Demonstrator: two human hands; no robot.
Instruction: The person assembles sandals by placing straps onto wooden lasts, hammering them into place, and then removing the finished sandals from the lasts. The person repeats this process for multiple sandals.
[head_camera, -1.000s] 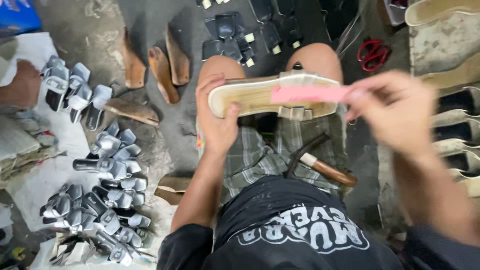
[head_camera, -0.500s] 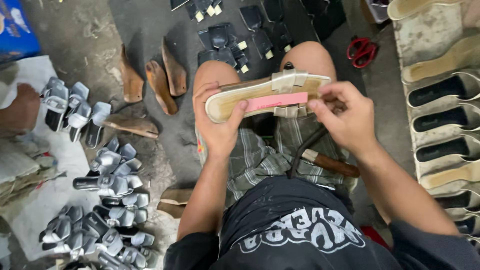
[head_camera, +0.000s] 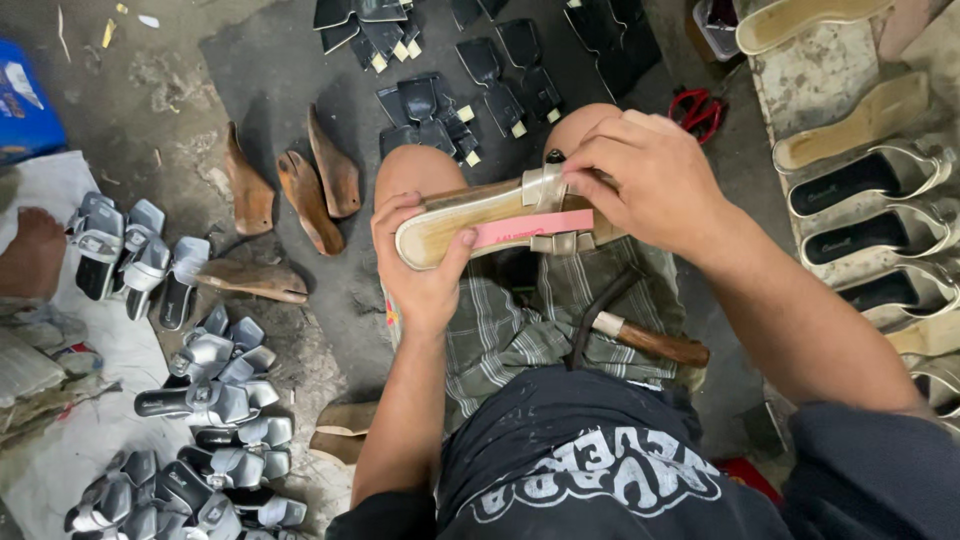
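At frame centre I see a tan sandal sole carrying a pink strip and a silver strap. My shorts are grey-green plaid; my shirt is black with white lettering. Red scissors lie upper right. Silver-and-black sandals fill lower left. Brown wooden lasts sit upper left.

We see the sandal centre frame, above our knees, between both hands. Finished sandals pile lower left; a hammer rests on our lap.
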